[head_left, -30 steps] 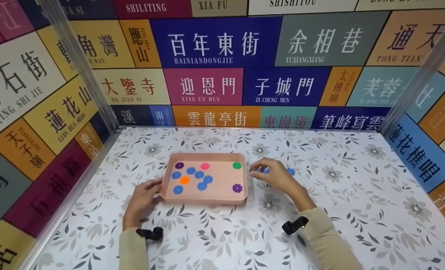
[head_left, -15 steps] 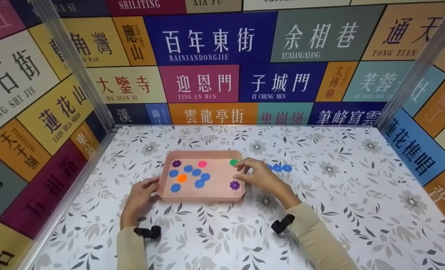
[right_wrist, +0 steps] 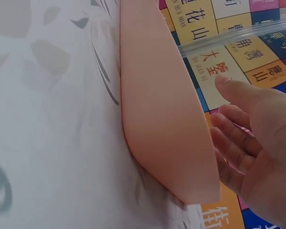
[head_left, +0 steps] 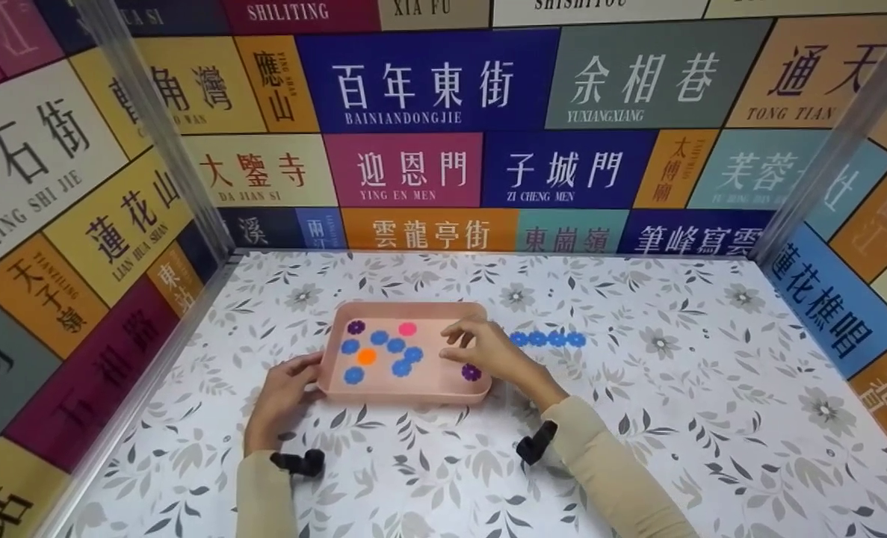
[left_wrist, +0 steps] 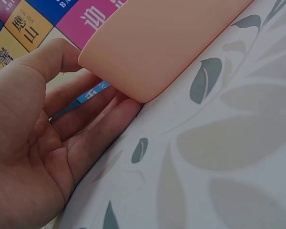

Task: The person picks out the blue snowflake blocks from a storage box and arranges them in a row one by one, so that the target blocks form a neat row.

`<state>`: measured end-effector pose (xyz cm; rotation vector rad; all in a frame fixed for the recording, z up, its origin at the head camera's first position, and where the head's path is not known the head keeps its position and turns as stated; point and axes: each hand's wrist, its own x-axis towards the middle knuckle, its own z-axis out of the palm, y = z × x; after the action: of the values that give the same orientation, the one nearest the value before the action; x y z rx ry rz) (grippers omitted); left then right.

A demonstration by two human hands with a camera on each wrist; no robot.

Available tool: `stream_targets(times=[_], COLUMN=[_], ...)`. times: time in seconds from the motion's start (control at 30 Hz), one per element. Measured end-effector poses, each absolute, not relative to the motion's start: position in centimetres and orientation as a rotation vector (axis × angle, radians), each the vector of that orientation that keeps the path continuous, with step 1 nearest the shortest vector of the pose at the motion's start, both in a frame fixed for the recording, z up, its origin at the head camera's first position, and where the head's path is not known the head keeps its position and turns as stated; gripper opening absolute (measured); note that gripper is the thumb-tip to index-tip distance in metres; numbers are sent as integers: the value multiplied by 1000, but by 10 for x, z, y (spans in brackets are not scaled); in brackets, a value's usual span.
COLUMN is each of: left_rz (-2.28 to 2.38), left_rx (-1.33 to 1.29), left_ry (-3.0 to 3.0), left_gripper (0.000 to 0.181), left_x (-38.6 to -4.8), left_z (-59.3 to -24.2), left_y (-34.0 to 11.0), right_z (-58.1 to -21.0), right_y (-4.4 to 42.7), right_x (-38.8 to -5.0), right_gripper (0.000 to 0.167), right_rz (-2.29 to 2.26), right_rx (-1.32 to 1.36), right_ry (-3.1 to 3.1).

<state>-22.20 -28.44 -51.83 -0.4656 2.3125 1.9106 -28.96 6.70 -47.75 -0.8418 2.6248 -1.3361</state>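
Note:
A shallow pink tray lies on the table with several small flower-shaped discs in it. Most discs, like the blue disc, are at its left and middle; an orange disc and a pink disc lie among them. My left hand holds the tray's left side, thumb at the rim and fingers against the outer wall. Over the tray's right part hovers my right hand, fingers loosely bent, nothing visible between them. It partly covers a purple disc and hides the green one.
A row of blue discs joined edge to edge lies on the floral tablecloth right of the tray. Panels with street names wall in the back and sides. Each wrist wears a small black camera.
My right hand has moved left, from beside the blue row to above the tray's inside, uncovering the row. The left hand keeps its place on the tray.

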Motion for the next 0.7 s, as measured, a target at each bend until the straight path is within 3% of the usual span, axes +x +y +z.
stream_targets(times=[0.7], left_rz=[1941], left_rx=[-444], left_ry=[2321], left_gripper=[45], left_x=[-222], left_z=[-518], left_y=[-284], right_z=[-497], right_y=[19], right_x=[-295], right_gripper=[39], right_rz=[-1342], right_rx=[-612], right_ry=[2510])
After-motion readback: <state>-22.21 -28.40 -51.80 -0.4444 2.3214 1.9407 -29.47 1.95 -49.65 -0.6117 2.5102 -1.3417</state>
